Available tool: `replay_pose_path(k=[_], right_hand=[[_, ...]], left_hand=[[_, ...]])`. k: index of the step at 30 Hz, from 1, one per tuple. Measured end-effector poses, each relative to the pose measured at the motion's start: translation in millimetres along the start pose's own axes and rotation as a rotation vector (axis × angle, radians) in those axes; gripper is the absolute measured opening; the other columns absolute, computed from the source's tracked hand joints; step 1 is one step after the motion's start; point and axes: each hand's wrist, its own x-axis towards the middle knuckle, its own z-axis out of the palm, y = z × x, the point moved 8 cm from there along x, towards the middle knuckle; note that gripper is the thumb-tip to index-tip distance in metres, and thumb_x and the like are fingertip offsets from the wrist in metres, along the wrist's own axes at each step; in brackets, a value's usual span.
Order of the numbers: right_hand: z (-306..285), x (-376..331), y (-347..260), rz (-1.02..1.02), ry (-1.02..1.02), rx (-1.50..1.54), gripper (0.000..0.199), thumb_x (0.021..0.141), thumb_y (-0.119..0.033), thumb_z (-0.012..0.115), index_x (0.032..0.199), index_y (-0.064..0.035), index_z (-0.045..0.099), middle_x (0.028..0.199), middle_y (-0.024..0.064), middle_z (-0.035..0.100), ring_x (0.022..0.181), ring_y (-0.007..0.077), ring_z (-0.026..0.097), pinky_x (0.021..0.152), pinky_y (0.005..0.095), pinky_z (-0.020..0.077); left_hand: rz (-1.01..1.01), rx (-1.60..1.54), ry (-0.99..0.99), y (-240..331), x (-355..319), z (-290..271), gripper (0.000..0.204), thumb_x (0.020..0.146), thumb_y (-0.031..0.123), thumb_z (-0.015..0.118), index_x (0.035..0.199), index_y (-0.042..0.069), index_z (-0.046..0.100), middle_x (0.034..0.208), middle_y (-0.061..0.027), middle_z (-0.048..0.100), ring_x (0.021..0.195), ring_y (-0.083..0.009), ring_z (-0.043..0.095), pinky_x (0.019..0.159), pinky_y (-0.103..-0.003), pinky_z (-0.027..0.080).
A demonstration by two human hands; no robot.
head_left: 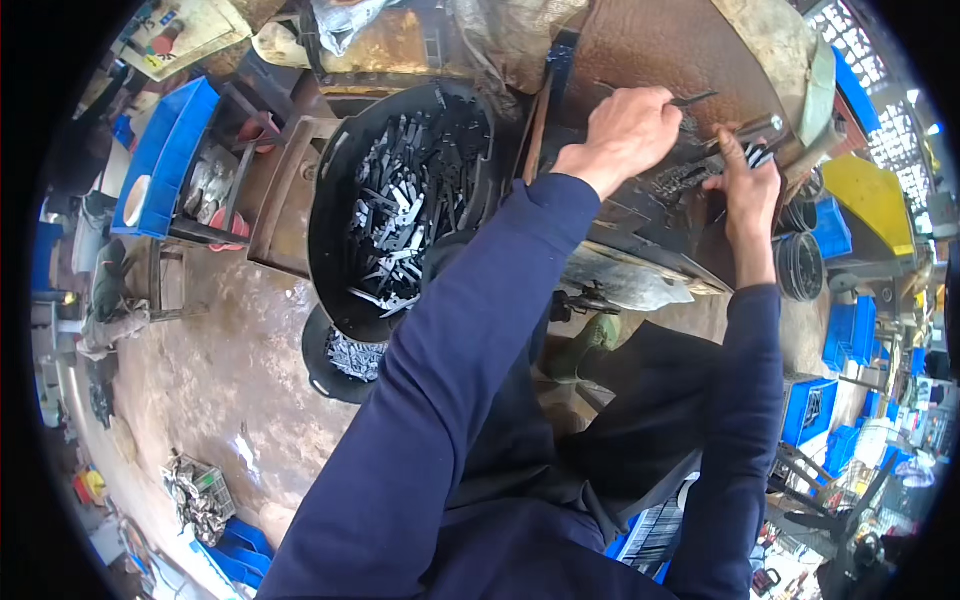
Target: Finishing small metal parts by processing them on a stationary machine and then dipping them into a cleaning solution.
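My left hand [632, 132] is curled closed above a dark, worn work surface [650, 50]. A thin dark pointed piece [696, 98] shows just past its fingers; whether the hand grips it is hidden. To the right, my right hand [750, 190] closes around a small bundle of flat metal strips [758, 156], whose shiny ends stick out between thumb and fingers. A metal cylinder [765, 128] lies right beside those strips. Between my hands, dark loose pieces [640, 205] lie on the surface.
Left of the bench stands a large black tub [325, 240] of loose metal strips, with a smaller black tub [325, 375] of small metal pieces below it. Blue bins [165, 160] stand at far left and a yellow panel [870, 205] at right. A wire basket [205, 490] sits on the floor.
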Motion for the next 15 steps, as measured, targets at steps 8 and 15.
replay_pose_path(k=[8,15], right_hand=[[8,74,19,0.023,0.071,-0.050,0.023,0.094,-0.022,0.069,0.105,-0.0024,0.067,0.071,-0.0034,0.052,0.057,0.0069,0.047,0.047,0.0258,0.0486],[14,96,30,0.034,0.086,-0.059,0.023,0.093,-0.023,0.070,0.102,-0.0024,0.069,0.065,-0.0039,0.051,0.054,0.0068,0.047,0.048,0.0251,0.0485]], left_hand=[[0.012,-0.071,0.027,4,6,1,0.027,0.091,0.027,0.054,0.100,0.007,0.069,0.093,-0.0230,0.069,0.092,-0.0436,0.065,0.082,-0.051,0.052],[0.045,-0.073,0.072,-2,7,-10,0.025,0.089,0.024,0.056,0.098,0.005,0.070,0.090,-0.0251,0.068,0.088,-0.0444,0.066,0.078,-0.053,0.052]])
